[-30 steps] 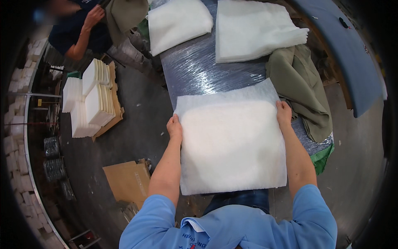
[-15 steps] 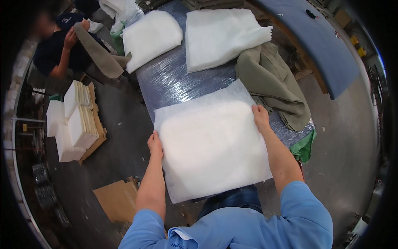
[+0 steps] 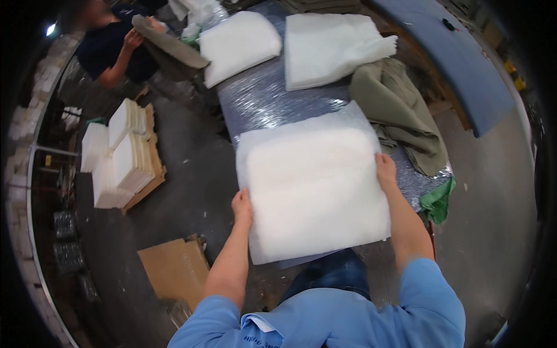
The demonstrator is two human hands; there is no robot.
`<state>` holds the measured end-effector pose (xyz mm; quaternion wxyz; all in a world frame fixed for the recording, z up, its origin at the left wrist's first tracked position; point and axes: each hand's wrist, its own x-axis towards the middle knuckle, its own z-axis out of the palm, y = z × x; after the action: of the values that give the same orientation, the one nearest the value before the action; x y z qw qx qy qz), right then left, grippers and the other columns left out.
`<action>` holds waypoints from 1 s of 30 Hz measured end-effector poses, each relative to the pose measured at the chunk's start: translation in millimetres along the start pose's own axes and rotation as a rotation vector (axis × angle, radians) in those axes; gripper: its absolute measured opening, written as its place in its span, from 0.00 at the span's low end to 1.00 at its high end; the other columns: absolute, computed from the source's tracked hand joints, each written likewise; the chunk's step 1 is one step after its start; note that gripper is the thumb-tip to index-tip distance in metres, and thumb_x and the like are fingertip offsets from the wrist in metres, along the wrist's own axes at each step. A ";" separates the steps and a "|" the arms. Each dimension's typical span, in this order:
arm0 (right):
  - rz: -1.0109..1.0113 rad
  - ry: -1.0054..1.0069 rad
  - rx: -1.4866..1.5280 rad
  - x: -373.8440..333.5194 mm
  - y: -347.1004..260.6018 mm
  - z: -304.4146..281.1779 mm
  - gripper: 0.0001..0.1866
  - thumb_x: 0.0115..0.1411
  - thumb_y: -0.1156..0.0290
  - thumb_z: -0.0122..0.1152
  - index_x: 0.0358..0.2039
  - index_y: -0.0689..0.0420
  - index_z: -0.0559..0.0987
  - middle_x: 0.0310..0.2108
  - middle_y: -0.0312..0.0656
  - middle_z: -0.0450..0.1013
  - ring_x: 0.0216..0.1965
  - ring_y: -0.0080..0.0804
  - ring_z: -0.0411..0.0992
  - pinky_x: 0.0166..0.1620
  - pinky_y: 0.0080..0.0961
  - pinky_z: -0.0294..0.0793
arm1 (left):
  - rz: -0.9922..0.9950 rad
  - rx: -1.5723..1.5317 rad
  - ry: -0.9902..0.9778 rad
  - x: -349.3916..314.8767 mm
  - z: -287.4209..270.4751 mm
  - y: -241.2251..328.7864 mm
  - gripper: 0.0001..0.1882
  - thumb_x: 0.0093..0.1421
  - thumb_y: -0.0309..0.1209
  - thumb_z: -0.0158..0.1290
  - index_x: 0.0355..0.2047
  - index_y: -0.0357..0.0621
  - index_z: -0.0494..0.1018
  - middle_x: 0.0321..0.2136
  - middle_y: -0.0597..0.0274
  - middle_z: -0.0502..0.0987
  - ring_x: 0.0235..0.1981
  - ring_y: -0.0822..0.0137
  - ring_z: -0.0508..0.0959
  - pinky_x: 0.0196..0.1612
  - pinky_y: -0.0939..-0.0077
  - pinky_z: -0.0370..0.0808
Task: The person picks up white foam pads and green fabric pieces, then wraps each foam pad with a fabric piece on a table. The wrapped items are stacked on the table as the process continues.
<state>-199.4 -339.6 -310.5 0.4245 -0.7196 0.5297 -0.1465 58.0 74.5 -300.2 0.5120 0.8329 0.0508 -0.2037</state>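
A white sheet of batting (image 3: 360,122) lies at the near end of the plastic-wrapped table, its near edge close to my body. A thicker, brighter white pad (image 3: 319,191) with rounded corners fills its middle; whether this lies on or beneath the sheet I cannot tell. My left hand (image 3: 242,207) grips the left edge, fingers closed and partly hidden. On the opposite edge, a little farther away, my right hand (image 3: 386,169) is closed on the batting too. Next to the right hand, a heap of olive-grey fabric (image 3: 400,110) rests on the table.
Two more white batting pieces, a rounded one (image 3: 241,46) and a folded one (image 3: 331,49), lie on the wrapped table (image 3: 255,104). Stacked white foam blocks (image 3: 127,156) and a cardboard sheet (image 3: 174,269) are on the left floor. At far left a person (image 3: 119,52) handles grey-green fabric.
The whole view has shifted, so the table and batting appear farther right and slightly higher. Both hands keep their hold on the batting edges. The other person's fabric has tilted.
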 end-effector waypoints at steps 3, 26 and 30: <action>-0.003 -0.059 0.105 -28.9 10.6 -10.0 0.22 0.71 0.52 0.51 0.40 0.62 0.77 0.35 0.51 0.76 0.37 0.37 0.71 0.45 0.35 0.71 | -0.104 -0.087 0.063 -28.8 -12.7 -9.0 0.28 0.72 0.51 0.48 0.41 0.31 0.78 0.37 0.59 0.80 0.38 0.70 0.75 0.45 0.69 0.73; -0.047 0.038 -0.048 -170.4 81.3 -52.4 0.20 0.70 0.58 0.56 0.28 0.63 0.72 0.22 0.47 0.68 0.27 0.32 0.67 0.34 0.36 0.67 | -0.044 0.267 0.121 -136.5 -31.2 -61.6 0.33 0.72 0.55 0.43 0.39 0.31 0.79 0.37 0.41 0.82 0.40 0.48 0.82 0.46 0.56 0.74; -0.128 0.051 -0.180 -160.1 83.6 -51.0 0.21 0.70 0.58 0.56 0.27 0.64 0.72 0.22 0.49 0.69 0.27 0.33 0.67 0.34 0.38 0.67 | -0.115 0.099 0.063 -135.1 -40.6 -58.6 0.37 0.73 0.56 0.41 0.43 0.26 0.79 0.40 0.42 0.83 0.43 0.52 0.82 0.49 0.57 0.74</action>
<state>-349.8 -227.5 -306.0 0.3342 -0.7832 0.5044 -0.1433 -70.7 154.3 -280.1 0.4559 0.8588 0.1047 -0.2089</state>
